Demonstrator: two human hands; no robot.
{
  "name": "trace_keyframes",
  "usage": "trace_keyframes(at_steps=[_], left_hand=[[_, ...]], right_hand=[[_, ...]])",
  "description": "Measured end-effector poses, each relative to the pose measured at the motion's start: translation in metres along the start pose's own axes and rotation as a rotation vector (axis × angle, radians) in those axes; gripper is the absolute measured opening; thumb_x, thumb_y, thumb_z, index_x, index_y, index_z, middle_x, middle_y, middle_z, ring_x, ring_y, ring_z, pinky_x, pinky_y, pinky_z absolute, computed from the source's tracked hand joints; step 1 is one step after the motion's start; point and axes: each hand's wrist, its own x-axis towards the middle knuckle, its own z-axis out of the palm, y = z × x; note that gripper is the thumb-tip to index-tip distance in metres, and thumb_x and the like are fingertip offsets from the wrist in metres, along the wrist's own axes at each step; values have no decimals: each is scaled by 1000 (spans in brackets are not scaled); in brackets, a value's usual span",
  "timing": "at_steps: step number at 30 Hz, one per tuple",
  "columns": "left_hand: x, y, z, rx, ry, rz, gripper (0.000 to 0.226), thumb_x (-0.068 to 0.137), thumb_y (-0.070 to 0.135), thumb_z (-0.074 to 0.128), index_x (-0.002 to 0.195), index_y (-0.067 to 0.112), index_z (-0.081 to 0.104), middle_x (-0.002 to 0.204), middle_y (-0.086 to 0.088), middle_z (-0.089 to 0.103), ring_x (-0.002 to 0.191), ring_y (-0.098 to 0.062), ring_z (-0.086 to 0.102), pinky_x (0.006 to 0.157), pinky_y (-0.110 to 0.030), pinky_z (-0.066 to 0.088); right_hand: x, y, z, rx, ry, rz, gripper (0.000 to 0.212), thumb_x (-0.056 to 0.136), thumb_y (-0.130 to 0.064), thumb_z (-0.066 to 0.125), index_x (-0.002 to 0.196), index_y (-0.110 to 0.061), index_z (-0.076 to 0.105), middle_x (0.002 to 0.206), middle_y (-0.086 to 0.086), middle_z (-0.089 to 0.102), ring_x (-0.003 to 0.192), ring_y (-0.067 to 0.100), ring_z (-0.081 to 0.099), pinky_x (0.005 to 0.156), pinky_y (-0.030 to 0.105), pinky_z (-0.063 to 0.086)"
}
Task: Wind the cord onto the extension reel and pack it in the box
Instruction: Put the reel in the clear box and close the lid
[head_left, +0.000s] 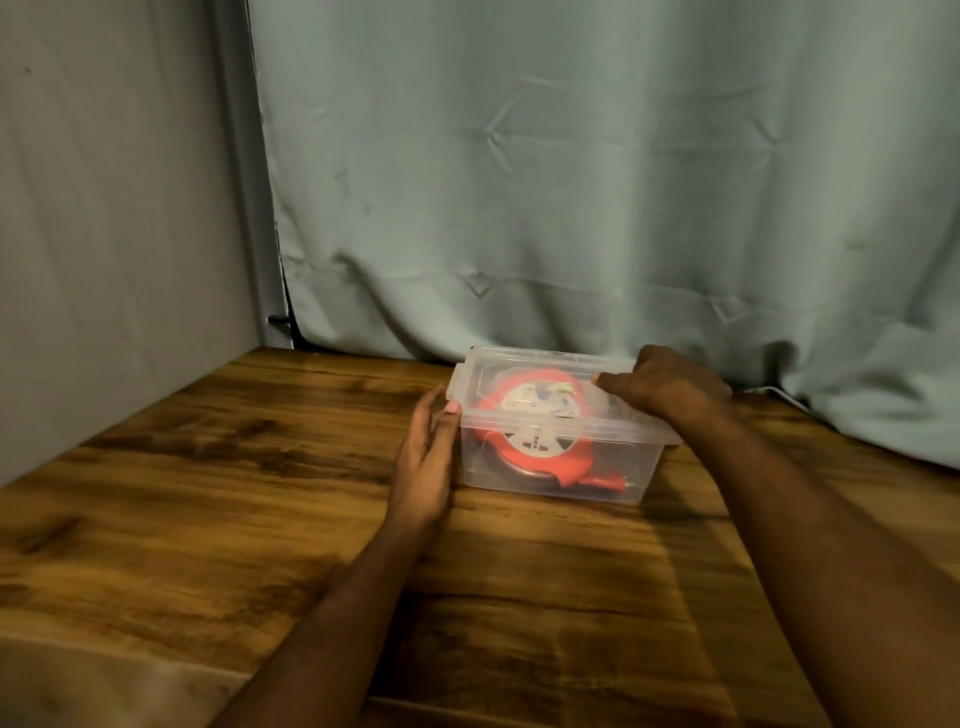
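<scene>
**Ana:** Head view shows the red reel (537, 441) already inside the clear box (556, 475), at the far middle of the table (218, 467). Why are both hands there?

**Ben:** My guess is the lid (550, 410) is being pressed shut. The right hand (670, 387) lies palm down on the lid's right end, fingers curled over it, pushing rather than lifting. The left hand (428, 457) is open and flat against the box's left wall, thumb tip on the lid corner, likely bracing so the box won't slide.

**Ana:** And the cord?

**Ben:** It looks wound on; a red plug (605, 480) rests at the box bottom, near right. Whether the lid has clicked, I cannot tell.

**Ana:** Surroundings?

**Ben:** Dark wood-grain table, otherwise bare. A creased pale green curtain (597, 182) hangs just behind the box, with a grey wall (104, 208) to the left.
</scene>
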Motion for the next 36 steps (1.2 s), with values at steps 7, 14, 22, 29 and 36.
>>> trace_keyframes(at_steps=[7, 14, 22, 29, 36], left_hand=[[3, -7, 4, -43, -45, -25, 48, 85, 75, 47, 127, 51, 55, 124, 7, 69, 120, -25, 63, 102, -58, 49], [12, 19, -6, 51, 16, 70, 62, 81, 62, 66, 138, 41, 53, 143, 11, 55, 130, -14, 55, 109, -47, 47], [73, 75, 34, 981, -344, 300, 62, 101, 43, 42, 157, 23, 27, 167, 2, 22, 153, -17, 22, 124, -31, 17], [87, 72, 45, 1203, -543, 129, 62, 103, 42, 31, 158, 14, 23, 167, -3, 19, 153, -22, 22, 122, -32, 17], [86, 70, 42, 1211, -567, 127, 63, 105, 43, 29, 158, 12, 20, 168, -5, 14, 155, -21, 14, 125, -31, 9]], right_hand=[[-15, -13, 15, -205, 157, -36, 57, 100, -62, 37, 125, -19, 65, 125, 7, 66, 112, 28, 61, 77, 36, 38], [-9, -12, 6, -305, 67, -116, 56, 102, -60, 35, 132, -20, 59, 131, 6, 63, 117, 26, 59, 79, 38, 38], [1, 2, 19, -120, -42, -135, 57, 100, -61, 28, 143, -26, 41, 149, 11, 48, 130, 34, 49, 100, 47, 42], [1, 6, 22, 45, -30, -124, 53, 100, -56, 39, 143, -25, 43, 145, 9, 54, 126, 32, 54, 100, 45, 46], [-8, 21, 31, 919, 12, 277, 72, 72, -42, 88, 128, -7, 57, 120, 11, 68, 96, 29, 68, 76, 40, 58]])
